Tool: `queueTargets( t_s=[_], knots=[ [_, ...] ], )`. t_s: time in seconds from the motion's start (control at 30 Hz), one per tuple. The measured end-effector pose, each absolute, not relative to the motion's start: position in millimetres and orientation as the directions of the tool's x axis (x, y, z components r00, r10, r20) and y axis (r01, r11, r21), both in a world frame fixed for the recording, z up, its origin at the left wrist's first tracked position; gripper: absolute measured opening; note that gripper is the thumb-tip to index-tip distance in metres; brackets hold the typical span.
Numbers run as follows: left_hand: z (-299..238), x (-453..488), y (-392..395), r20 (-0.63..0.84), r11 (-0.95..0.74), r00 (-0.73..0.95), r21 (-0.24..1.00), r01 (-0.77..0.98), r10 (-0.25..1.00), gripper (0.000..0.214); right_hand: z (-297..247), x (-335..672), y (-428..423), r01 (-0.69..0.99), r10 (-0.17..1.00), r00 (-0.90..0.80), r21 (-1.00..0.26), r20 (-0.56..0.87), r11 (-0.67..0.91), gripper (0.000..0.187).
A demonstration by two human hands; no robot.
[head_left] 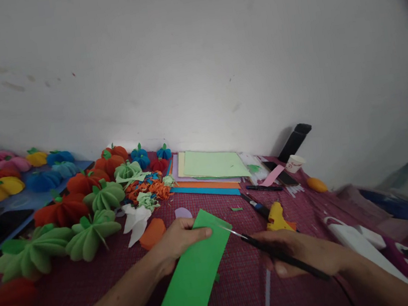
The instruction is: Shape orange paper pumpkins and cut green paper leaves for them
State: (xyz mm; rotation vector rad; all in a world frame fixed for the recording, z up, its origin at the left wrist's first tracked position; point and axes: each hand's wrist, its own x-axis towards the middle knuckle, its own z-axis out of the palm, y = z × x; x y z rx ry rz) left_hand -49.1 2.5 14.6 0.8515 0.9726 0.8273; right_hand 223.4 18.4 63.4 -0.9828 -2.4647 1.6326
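My left hand (180, 237) grips a long green paper strip (195, 281) near its upper end, thumb on top and fingers beneath. The strip slants down to the bottom edge of the view. My right hand (297, 251) is closed around a slim black-handled tool (287, 259) with a narrow metal tip; its exact kind is unclear. That tip touches or overlaps the strip's upper right edge. Behind my right hand lies a yellow glue gun (276, 218), partly covered. An orange paper piece (153, 233) and a lilac one (183, 212) lie beside my left hand.
Several paper pumpkins (62, 211) crowd the left side, with paper scraps (148, 187) beside them. Coloured sheets (213, 164) are stacked by the wall. At right are a paper cup (295, 163), a cutter (256, 206), an orange-yellow object (317, 184) and a white object (365, 252).
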Motion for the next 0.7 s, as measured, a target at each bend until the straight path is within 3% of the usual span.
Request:
queueTargets(
  t_s=[0.7],
  knots=[
    [21,-47,0,-0.346,0.427,0.332,0.879,-0.213,0.878,0.03,73,218,14,0.48,0.562,-0.781,-0.838,-0.273,0.259,0.051]
  ],
)
